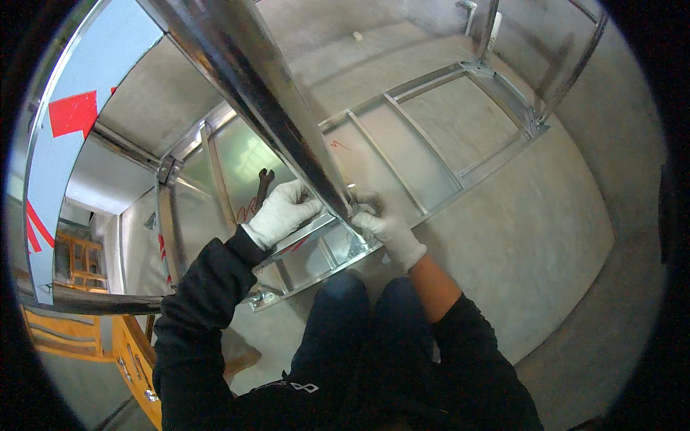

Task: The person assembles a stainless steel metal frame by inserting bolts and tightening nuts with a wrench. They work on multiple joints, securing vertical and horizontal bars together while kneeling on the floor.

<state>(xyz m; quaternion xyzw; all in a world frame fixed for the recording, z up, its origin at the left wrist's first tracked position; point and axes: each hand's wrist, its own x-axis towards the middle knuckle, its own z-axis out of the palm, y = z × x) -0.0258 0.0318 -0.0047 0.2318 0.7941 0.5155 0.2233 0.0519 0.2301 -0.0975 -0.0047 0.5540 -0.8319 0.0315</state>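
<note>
A thick, shiny metal post [266, 93] slants down from the upper left to a flat metal frame [424, 140]. My left hand [282, 214], in a white glove, is closed at the frame beside the post's lower end. From under it sticks a dark open-end wrench [264, 185]; I cannot tell whether the palm grips it or it lies on the panel. My right hand [388, 231], also gloved, pinches at the foot of the post from the right. Whatever small part is between its fingertips is hidden.
A blue-covered panel [108, 54] with red patches rises at the left. Below it stands wooden furniture [133, 359]. Metal legs [578, 61] go up from the frame's far right corner. Concrete floor [525, 237] lies right of the frame, bounded by a wall.
</note>
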